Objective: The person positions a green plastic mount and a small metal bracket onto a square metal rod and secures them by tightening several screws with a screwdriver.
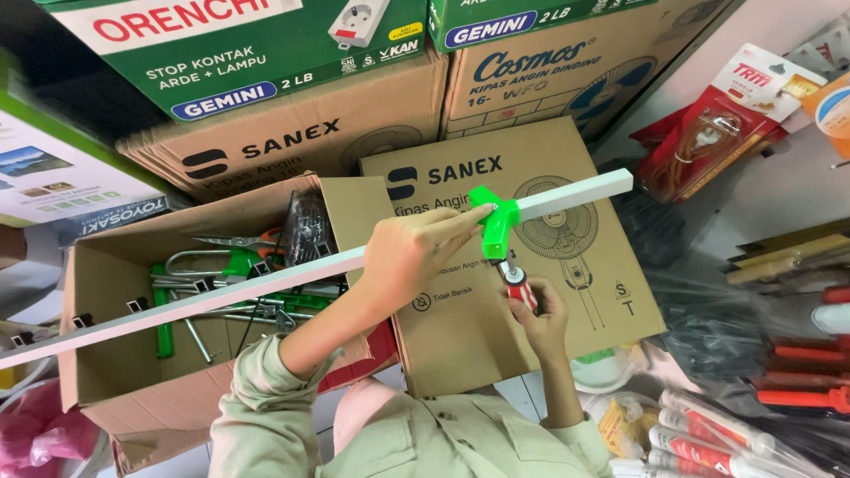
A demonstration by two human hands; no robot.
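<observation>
Screwdriver gripped in right hand, driving into green bracket; left hand clamped around white bar. Next: steady axial pressure.

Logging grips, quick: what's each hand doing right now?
Left hand: closed around the white bar, fingers on the green clamp.
Right hand: closed on a red screwdriver.
</observation>
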